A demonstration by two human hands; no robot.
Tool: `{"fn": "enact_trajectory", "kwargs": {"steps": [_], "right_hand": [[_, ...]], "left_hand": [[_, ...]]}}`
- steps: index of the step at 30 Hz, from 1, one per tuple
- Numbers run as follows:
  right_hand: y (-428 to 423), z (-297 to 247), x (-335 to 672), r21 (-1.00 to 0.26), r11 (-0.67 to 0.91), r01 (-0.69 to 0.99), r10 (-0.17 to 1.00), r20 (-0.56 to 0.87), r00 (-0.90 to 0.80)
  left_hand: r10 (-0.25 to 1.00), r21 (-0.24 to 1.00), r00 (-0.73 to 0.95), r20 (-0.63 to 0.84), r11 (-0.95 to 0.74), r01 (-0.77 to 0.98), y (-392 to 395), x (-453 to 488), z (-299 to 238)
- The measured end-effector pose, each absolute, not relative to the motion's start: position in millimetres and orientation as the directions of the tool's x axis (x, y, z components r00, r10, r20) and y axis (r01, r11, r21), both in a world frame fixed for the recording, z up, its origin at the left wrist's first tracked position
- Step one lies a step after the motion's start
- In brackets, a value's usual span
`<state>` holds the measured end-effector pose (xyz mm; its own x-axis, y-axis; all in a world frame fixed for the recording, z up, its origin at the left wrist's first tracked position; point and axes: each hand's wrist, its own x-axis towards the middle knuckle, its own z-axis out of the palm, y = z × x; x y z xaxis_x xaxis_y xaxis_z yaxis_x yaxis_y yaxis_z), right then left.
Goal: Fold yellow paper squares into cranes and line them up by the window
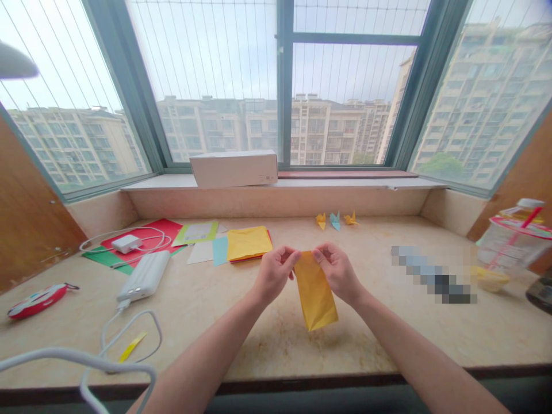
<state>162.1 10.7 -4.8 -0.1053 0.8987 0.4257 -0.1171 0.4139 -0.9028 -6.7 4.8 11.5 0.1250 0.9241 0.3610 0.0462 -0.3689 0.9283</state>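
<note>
A folded sheet of orange-yellow paper (314,296) hangs above the beige stone counter (388,339), held at its upper edge by both hands. My left hand (272,273) pinches the upper left corner, fingers curled closed. My right hand (338,270) pinches the upper right corner in the same way. The paper's lower end points toward me, just over the counter. Behind the hands lies a stack of coloured paper sheets (245,242) with a yellow one on top.
Three small paper cranes (335,220) stand near the back wall. A white power bank (144,275) with cables, a white charger (126,243), a red flat object (37,300), a white box (234,168) on the sill and a plastic cup with a straw (513,244) surround the area.
</note>
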Motion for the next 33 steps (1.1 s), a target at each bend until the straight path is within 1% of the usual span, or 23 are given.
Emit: {"fn": "enact_trajectory", "kwargs": {"steps": [5, 10, 15, 17, 21, 24, 27, 30, 33], "right_hand": [[12, -4, 163, -0.904, 0.388, -0.181, 0.915, 0.401, -0.046], [14, 0, 169, -0.918, 0.364, -0.158, 0.924, 0.377, -0.065], [8, 5, 172, -0.937, 0.329, -0.118, 0.917, 0.347, -0.198], [6, 7, 172, -0.941, 0.318, -0.118, 0.914, 0.337, -0.225], [6, 9, 172, -0.948, 0.296, -0.118, 0.921, 0.316, -0.226], [10, 5, 171, -0.957, 0.286, -0.044, 0.937, 0.289, -0.197], [11, 1, 170, -0.952, 0.306, -0.008, 0.937, 0.303, -0.176], [10, -2, 168, -0.947, 0.32, -0.005, 0.93, 0.316, -0.187], [9, -2, 167, -0.93, 0.366, 0.037, 0.921, 0.357, -0.158]], "left_hand": [[0.892, 0.918, 0.264, 0.366, -0.393, 0.053, 1, -6, 13], [0.881, 0.884, 0.23, 0.413, -0.449, 0.132, 2, -8, 11], [0.886, 0.868, 0.238, 0.398, -0.448, 0.214, 2, -10, 10], [0.884, 0.859, 0.24, 0.4, -0.453, 0.237, 1, -11, 9], [0.881, 0.836, 0.24, 0.409, -0.467, 0.287, 1, -10, 9], [0.864, 0.807, 0.26, 0.431, -0.498, 0.318, -1, -9, 9], [0.85, 0.779, 0.237, 0.471, -0.527, 0.34, -3, -8, 11], [0.858, 0.789, 0.186, 0.479, -0.514, 0.337, -4, -7, 11], [0.877, 0.819, 0.149, 0.458, -0.481, 0.312, -4, -7, 12]]}}
